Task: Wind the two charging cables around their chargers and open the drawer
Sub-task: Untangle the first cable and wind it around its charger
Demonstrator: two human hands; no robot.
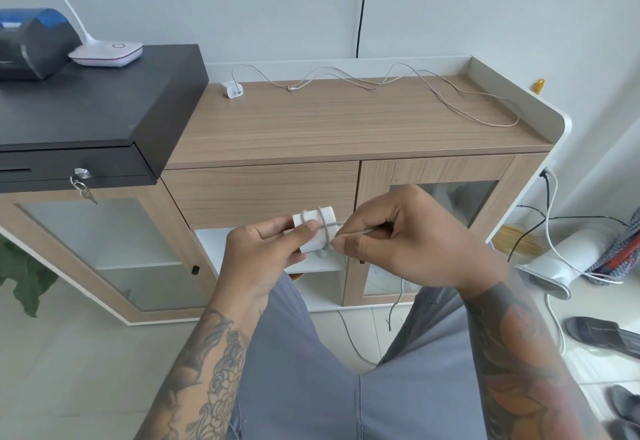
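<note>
Your left hand [266, 249] clamps the first charger [317, 230], partly wrapped; your right hand [398, 242] pinches its cable [356, 231]. The second charger [231, 89] lies unwound on the cabinet top [346, 127], and the drawer [259, 193] is unopened.

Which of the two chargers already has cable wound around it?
The charger in the left hand, the held charger, carries several loops of cable. The small charger at the back of the cabinet top has its cable lying loose.
</note>
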